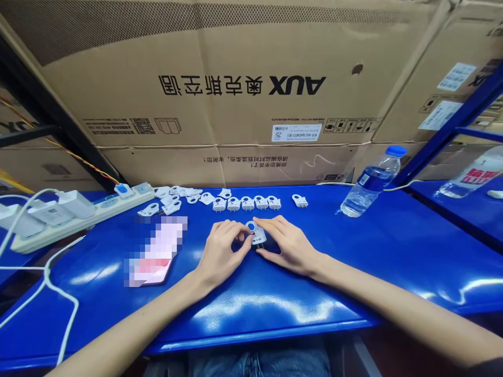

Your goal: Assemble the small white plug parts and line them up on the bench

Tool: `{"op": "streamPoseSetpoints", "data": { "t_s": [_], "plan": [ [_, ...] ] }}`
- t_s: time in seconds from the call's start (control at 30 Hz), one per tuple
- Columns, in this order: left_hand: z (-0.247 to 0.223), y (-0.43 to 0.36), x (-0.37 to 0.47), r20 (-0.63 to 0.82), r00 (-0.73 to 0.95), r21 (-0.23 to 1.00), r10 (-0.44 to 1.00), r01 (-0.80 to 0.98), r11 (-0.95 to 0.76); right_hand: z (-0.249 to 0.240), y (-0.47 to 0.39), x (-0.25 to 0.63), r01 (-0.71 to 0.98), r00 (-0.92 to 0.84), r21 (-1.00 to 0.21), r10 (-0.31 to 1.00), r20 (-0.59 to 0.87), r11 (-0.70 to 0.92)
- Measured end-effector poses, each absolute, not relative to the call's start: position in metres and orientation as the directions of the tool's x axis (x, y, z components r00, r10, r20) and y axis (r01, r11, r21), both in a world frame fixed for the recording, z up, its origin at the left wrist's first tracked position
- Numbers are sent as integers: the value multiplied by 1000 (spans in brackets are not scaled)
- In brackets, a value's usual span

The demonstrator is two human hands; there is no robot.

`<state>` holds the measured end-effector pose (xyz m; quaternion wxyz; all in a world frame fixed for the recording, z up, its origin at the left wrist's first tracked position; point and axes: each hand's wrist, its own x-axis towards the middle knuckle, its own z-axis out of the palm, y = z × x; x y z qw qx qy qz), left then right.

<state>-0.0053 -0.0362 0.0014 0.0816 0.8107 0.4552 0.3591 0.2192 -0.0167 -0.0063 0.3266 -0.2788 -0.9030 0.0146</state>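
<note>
A white plug (258, 235) with a ring-shaped handle is between my hands, just above or on the blue tabletop; its metal pins point toward me. My right hand (290, 246) grips it from the right, thumb by the pins and fingers at the ring. From the left, my left hand (223, 250) pinches at the plug's side with thumb and forefinger, near a small dark reddish spot. Beyond my hands, several similar plugs (247, 203) stand in a row. One more plug (300, 201) sits apart to the right, and a loose pile of white plug pieces (173, 200) lies to the left.
A pink, partly pixelated flat object (159, 262) lies left of my hands. A power strip (100, 213) with chargers and white cables (49, 272) occupies the far left. A water bottle (369, 183) leans at the right. Large cardboard boxes (236, 47) wall off the back.
</note>
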Motion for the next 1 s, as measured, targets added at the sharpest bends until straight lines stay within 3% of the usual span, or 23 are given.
{"op": "streamPoseSetpoints", "data": {
  "t_s": [0.23,0.37,0.57,0.73,1.0],
  "plan": [
    [1,-35,-3,541,267,533,797,624,-571,-4,-13,221,484,-624,-169,474,621,858],
    [4,-34,-5,555,215,531,803,652,-541,-3,1,231,565,-574,-190,548,608,803],
    [0,-28,-12,466,206,516,861,727,-453,-8,39,264,764,-382,-257,736,558,591],
    [-7,-25,-15,413,230,496,881,755,-429,-17,64,289,805,-249,-369,829,500,464],
    [-7,-25,-15,391,225,479,892,778,-406,-23,68,292,829,-293,-333,856,426,449]
  ]
}}
